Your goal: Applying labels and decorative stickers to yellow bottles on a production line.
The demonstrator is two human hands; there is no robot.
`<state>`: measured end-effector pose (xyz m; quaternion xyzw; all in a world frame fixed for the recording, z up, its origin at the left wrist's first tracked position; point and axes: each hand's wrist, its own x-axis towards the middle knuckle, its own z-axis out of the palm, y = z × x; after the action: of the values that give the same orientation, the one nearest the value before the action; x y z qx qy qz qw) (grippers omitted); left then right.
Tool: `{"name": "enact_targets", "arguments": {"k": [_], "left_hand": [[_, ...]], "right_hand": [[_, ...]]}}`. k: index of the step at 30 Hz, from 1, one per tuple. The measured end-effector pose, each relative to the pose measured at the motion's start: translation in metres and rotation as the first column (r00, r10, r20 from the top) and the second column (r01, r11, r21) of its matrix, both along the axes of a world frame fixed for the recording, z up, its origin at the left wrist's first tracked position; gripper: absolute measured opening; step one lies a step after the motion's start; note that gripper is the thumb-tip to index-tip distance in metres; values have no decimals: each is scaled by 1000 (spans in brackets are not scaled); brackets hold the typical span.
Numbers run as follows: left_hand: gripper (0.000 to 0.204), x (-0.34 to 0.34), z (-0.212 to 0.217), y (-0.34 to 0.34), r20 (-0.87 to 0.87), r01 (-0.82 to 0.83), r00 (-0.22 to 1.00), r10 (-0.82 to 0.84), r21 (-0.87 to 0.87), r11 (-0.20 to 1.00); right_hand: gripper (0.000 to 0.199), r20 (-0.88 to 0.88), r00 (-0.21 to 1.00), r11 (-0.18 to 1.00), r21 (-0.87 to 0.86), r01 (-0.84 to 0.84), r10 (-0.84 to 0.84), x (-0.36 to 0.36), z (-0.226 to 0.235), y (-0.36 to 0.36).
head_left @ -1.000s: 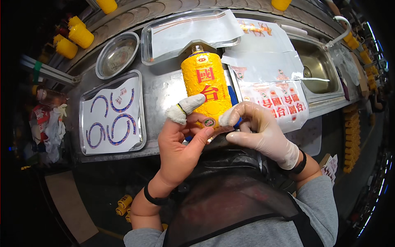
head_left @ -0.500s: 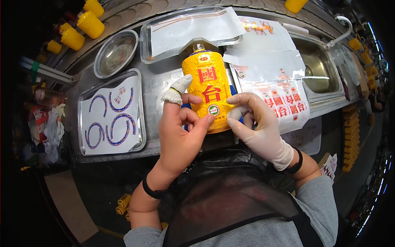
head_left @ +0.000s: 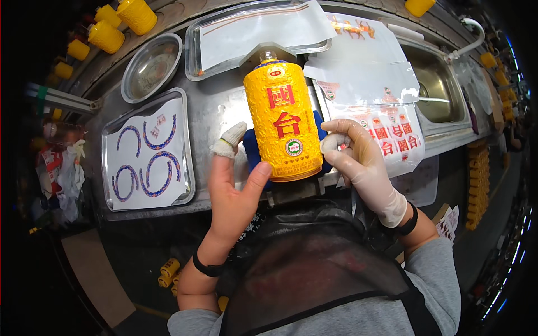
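Observation:
A yellow embossed bottle with large red characters, a round green-and-white emblem and a bare glass neck lies tilted back on a blue padded rest. My left hand is at the bottle's lower left, fingers spread, its thumb tip by the lower edge. A white cloth cover wraps its index finger. On the other side, my right hand, in a thin whitish glove, has its bent fingers and thumb apart beside the bottle's lower right. Nothing shows in either hand, and whether the right fingertips touch the bottle is unclear.
To the left are a metal tray of curved blue decal strips and a round metal bowl. Decal sheets lie right of the bottle, beside a sink. Another tray holds a striped sheet. Several yellow bottles stand far left.
Both hands have drawn away from the bottle's lower front, the left moving left and down and opening. The bottle's lower print, previously covered by my fingers, now shows.

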<state>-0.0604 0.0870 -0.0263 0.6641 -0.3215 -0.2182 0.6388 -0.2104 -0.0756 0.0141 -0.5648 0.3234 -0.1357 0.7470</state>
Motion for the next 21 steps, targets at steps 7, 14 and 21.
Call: {"name": "enact_targets", "arguments": {"k": [7, 14, 21], "left_hand": [[69, -7, -1, -13, -71, 125, 989, -134, -111, 986], [68, -7, -1, -12, -107, 128, 984, -141, -118, 985], [68, -9, -2, -13, -158, 105, 979, -130, -155, 982]], "right_hand": [[55, -80, 996, 931, -359, -61, 34, 8, -2, 8], [57, -72, 997, 938, -346, -30, 5, 10, -7, 10], [56, -74, 997, 960, -281, -17, -4, 8, -9, 10]]}}
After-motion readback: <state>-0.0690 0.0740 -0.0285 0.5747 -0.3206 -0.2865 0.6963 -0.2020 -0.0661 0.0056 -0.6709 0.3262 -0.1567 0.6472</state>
